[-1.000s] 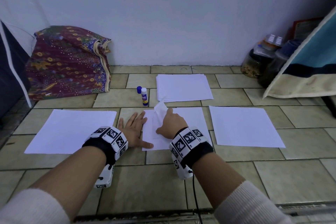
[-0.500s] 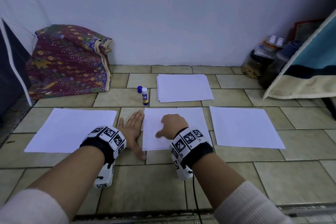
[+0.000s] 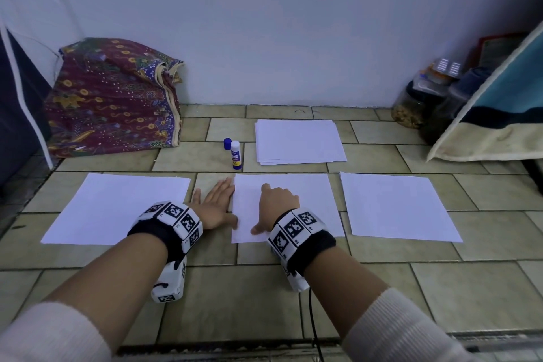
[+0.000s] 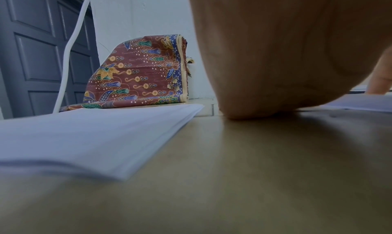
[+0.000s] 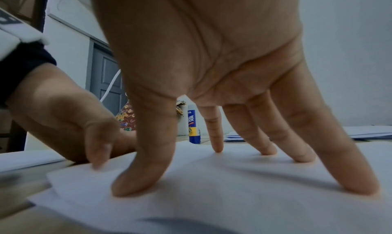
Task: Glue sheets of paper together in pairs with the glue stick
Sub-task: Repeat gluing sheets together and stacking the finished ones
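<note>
A white sheet (image 3: 308, 197) lies flat on the tiled floor in the middle, with another under it showing at its near corner (image 5: 70, 204). My right hand (image 3: 277, 206) presses on it with spread, straight fingertips (image 5: 217, 147). My left hand (image 3: 214, 203) lies flat on the floor along the sheet's left edge, thumb (image 5: 98, 155) touching the near corner. The glue stick (image 3: 236, 155) stands uncapped beyond the sheet, its blue cap (image 3: 227, 144) beside it. A paper stack (image 3: 298, 141) lies behind. More sheets lie at the left (image 3: 117, 209) and the right (image 3: 396, 206).
A folded patterned cloth (image 3: 114, 97) sits against the wall at the back left. Jars (image 3: 417, 103) and a blue-and-cream cloth (image 3: 499, 114) crowd the back right corner. A dark door (image 4: 38, 44) stands at the left. A cable (image 3: 314, 323) trails from my right wrist.
A second ago my right hand held the top sheet's corner raised; it now lies flat. The right hand presses it down, and the left hand has shifted to the sheet's left edge.
</note>
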A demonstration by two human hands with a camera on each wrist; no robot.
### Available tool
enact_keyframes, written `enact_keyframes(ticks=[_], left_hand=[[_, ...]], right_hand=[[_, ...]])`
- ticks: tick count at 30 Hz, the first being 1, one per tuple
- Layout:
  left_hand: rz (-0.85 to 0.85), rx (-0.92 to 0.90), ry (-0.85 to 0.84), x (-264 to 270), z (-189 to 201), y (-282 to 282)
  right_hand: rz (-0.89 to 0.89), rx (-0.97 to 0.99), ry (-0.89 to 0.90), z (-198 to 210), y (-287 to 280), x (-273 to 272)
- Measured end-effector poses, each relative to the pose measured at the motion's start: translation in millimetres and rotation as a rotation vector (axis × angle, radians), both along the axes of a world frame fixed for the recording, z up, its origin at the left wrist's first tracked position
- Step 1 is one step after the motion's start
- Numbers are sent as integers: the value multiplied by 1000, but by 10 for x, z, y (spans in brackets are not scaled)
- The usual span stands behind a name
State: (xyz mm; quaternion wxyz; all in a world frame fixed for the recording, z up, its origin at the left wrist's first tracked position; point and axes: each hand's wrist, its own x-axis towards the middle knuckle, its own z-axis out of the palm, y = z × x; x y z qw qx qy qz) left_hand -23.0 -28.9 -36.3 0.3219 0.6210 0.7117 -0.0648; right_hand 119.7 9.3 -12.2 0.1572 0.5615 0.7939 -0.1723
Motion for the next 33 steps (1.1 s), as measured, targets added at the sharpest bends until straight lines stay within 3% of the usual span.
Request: enact_keyframes(ticks=[5, 17, 33], left_hand=[[45, 26, -60, -11, -43, 25], [35, 67, -32, -24, -63, 2], [34, 53, -26, -28, -76, 19]], right_hand=[[18, -2, 1, 12, 28, 23], [125, -52, 42, 50, 56, 144], [179, -42, -41, -12, 58, 108]])
